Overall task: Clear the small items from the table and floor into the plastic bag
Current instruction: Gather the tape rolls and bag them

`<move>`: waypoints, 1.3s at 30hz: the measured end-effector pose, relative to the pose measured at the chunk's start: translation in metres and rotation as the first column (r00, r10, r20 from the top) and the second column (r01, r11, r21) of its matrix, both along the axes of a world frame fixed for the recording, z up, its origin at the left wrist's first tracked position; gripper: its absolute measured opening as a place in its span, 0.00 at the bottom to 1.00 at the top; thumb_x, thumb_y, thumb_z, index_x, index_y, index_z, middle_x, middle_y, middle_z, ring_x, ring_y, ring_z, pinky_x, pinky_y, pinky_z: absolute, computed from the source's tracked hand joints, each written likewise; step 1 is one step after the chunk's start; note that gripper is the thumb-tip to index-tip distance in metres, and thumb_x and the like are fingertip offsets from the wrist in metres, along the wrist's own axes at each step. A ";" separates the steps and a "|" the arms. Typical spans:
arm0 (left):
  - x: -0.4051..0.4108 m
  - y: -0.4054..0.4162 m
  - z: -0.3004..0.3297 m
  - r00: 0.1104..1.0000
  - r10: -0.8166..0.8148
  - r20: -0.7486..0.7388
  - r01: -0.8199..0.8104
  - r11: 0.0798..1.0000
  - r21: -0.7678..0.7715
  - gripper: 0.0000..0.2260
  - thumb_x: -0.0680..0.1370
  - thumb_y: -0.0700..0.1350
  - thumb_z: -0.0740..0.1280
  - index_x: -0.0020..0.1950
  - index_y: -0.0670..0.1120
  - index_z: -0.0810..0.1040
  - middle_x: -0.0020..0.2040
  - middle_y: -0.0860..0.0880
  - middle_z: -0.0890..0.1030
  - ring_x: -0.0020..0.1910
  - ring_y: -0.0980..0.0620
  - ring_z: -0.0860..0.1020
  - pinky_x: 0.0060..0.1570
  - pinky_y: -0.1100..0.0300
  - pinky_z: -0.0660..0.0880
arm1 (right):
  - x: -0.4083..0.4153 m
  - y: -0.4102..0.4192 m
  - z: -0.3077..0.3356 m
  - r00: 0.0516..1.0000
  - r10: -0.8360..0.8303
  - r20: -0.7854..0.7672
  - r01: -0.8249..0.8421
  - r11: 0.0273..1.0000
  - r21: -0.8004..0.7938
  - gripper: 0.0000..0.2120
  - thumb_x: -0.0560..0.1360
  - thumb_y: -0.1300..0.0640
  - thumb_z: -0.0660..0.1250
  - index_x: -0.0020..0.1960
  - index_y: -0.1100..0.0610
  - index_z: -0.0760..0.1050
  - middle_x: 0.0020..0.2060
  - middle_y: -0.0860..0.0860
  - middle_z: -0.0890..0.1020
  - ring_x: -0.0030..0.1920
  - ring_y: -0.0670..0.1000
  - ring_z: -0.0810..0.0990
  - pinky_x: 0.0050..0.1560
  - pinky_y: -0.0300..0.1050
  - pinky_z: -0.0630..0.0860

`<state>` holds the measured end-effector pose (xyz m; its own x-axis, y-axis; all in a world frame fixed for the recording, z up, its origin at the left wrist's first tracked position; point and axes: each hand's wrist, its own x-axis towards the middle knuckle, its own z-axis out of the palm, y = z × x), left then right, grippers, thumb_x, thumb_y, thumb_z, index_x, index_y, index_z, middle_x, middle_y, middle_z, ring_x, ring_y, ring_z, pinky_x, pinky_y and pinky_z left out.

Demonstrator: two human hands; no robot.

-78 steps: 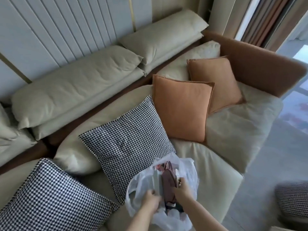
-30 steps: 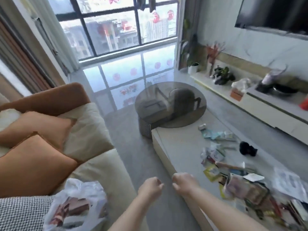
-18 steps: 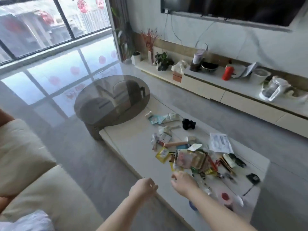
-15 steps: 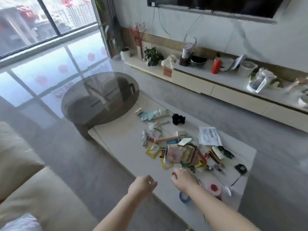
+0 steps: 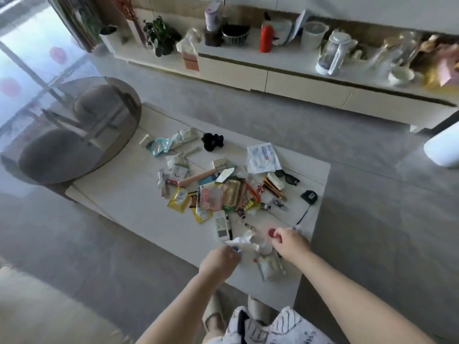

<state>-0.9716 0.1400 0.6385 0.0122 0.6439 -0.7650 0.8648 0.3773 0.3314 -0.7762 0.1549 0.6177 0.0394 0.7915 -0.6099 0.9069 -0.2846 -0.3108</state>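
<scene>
1. Head view: low white table [image 5: 119, 194] w/ heap of small items [image 5: 218, 192] spread mid to far-right.
2. Left hand [image 5: 218, 260] at near edge, fingers curled, pinching crumpled white paper [image 5: 244, 242].
3. Right hand [image 5: 289, 242] just right of it, fingers curled at a small red item [image 5: 271, 232]; can't tell if it's actually gripped.
4. Black scrunchie [image 5: 212, 141] far side; sunglasses [image 5: 288, 178] right.
5. Plastic bag out of view.
</scene>
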 end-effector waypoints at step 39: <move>0.027 0.071 -0.309 0.967 -0.157 -0.201 0.190 0.969 0.160 0.14 0.77 0.55 0.63 0.63 0.59 0.75 0.58 0.52 0.76 0.61 0.48 0.69 0.60 0.55 0.63 | -0.017 -0.011 -0.282 0.915 -0.390 -0.106 0.393 0.919 0.006 0.17 0.74 0.55 0.68 0.60 0.52 0.69 0.57 0.52 0.69 0.46 0.55 0.77 0.39 0.45 0.72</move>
<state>-0.9445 0.2108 0.3300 0.0046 0.7696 -0.6385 0.9641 0.1661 0.2071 -0.7934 0.1444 0.3357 0.2893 0.7413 -0.6056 0.6879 -0.6009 -0.4070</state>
